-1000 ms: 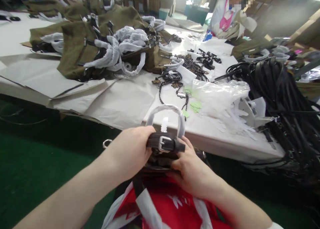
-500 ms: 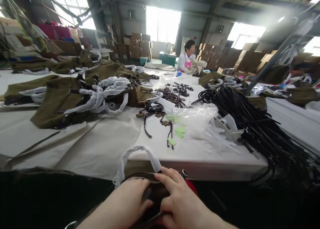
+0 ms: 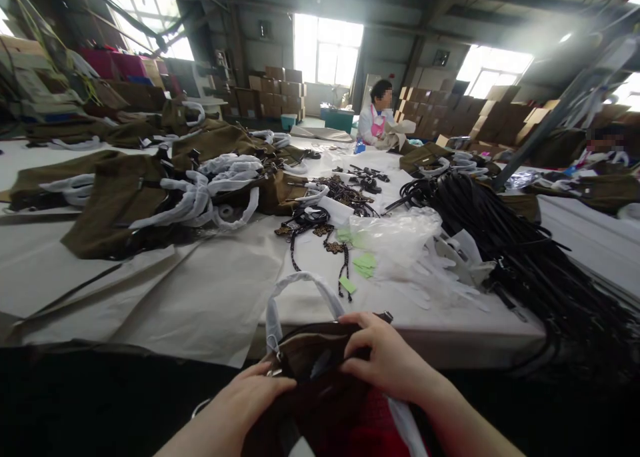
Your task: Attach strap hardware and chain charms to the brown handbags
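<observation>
A dark handbag [image 3: 310,410] is at the table's front edge, its mouth spread wide and the brown lining [image 3: 305,347] showing. One handle [image 3: 273,314], wrapped in white paper, arches above the far rim; another white-wrapped strip [image 3: 406,424] hangs at the near right. My left hand [image 3: 245,397] grips the left end of the opening beside a metal fitting, thumb over the edge. At the right part of the rim, my right hand [image 3: 385,354] has its fingers closed on the edge. Something pale inside the bag is too dim to name. Red cloth [image 3: 377,420] shows below my right hand.
Olive bags [image 3: 115,204] with wrapped handles lie on the table at left. Ahead are patterned straps [image 3: 345,270], green tags [image 3: 364,265] and clear plastic bags [image 3: 400,234]. Black straps [image 3: 500,237] pile up at right. A co-worker [image 3: 373,120] stands at the far end.
My hands have moved apart, the left coming out of the bag's mouth to its left rim. The bag has risen and opened wider, and its handle has shifted right.
</observation>
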`<action>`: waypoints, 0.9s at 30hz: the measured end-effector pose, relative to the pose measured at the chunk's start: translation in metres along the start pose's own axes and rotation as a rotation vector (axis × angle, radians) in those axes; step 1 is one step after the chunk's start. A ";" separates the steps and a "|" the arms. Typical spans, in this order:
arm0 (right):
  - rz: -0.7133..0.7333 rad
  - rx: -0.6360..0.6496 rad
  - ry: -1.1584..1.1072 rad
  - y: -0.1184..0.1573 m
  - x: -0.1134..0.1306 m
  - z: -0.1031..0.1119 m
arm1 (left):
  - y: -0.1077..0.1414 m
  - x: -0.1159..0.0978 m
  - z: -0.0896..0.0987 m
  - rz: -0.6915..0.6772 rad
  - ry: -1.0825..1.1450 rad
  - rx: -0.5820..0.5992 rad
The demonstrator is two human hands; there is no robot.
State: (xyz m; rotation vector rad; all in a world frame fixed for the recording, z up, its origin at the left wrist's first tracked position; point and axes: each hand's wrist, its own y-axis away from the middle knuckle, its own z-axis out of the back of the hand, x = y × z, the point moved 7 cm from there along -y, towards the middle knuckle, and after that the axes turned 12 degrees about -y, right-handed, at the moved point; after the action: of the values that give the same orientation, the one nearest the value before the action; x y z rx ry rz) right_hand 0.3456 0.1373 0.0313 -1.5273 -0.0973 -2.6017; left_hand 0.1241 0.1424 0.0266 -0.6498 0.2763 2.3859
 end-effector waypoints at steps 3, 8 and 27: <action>-0.027 -0.083 -0.014 -0.038 -0.011 0.027 | -0.012 0.009 -0.004 0.046 -0.013 -0.038; -0.213 -0.259 0.202 -0.131 -0.050 0.076 | -0.018 0.054 -0.006 0.343 0.046 -0.204; 0.124 -0.193 -0.091 -0.013 0.047 0.070 | 0.014 -0.020 0.039 0.107 -0.006 -0.718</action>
State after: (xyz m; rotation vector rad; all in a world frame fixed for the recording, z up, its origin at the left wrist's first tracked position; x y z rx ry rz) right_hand 0.3811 0.1550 0.1067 -1.6544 0.2392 -2.5065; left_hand 0.1140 0.1349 0.0712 -0.9569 -0.5943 2.5729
